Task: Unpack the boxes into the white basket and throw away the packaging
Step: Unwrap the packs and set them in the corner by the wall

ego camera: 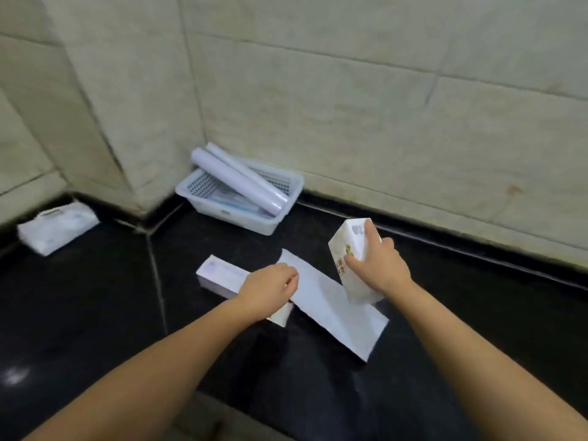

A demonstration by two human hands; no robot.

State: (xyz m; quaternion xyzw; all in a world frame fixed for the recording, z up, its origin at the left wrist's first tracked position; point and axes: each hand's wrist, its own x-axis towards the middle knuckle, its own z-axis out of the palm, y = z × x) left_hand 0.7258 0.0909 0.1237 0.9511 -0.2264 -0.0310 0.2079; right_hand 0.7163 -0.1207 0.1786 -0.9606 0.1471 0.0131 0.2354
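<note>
A white basket stands against the tiled wall and holds two white rolls that lean over its rim. On the black counter lie a long white box and a second long white box beside it. My left hand rests on the near end of the first box, fingers curled at the edge of the second. My right hand grips a shorter white box with printed marks, tilted, its lower end touching the second long box.
A white plastic-wrapped pack lies at the far left of the black counter. Tiled walls close off the back and form a corner behind the basket. The counter's front edge runs near the bottom of the view.
</note>
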